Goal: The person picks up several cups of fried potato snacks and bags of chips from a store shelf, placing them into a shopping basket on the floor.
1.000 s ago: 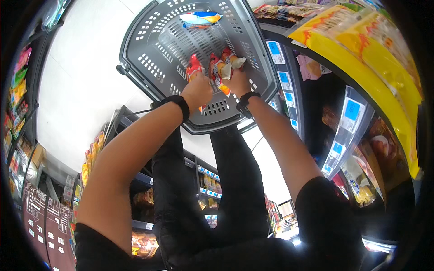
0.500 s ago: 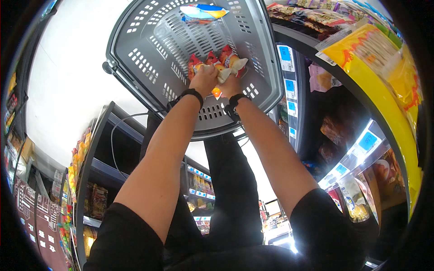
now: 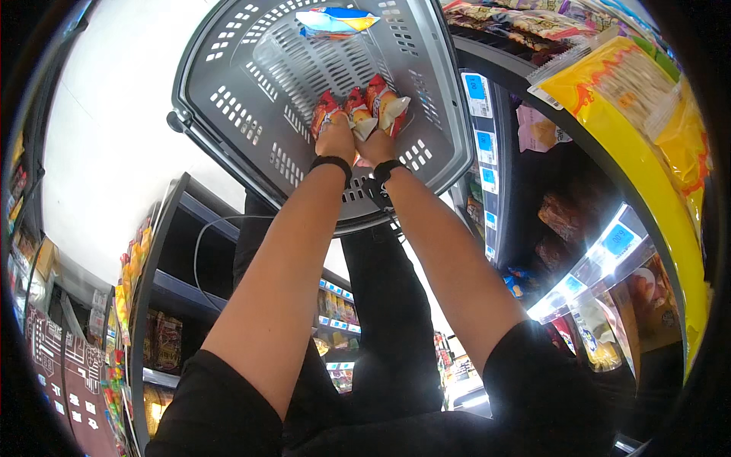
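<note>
Both my arms reach down into a grey perforated shopping basket (image 3: 251,76). Three small red-and-yellow snack bags with pale ends stand side by side in its lower part: a left bag (image 3: 326,110), a middle bag (image 3: 358,113) and a right bag (image 3: 387,107). My left hand (image 3: 335,140) is closed at the lower end of the left bag, its fingertips mostly hidden. Close beside it, my right hand (image 3: 376,145) is closed at the bottom of the right bag, fingers partly behind the pale wrap. A blue, white and yellow packet (image 3: 337,22) lies at the basket's far end.
A shelf with a yellow edge curves along the right, bearing a large yellow snack bag (image 3: 609,95). Blue-and-white price tags (image 3: 487,145) line the shelf beside the basket. More stocked shelving (image 3: 164,305) stands at left, with a thin cable (image 3: 199,259) hanging near it.
My left hand has moved lower, from over the bags to the left bag's lower end. The bags stand a little more upright. An orange patch beneath my hands is now covered.
</note>
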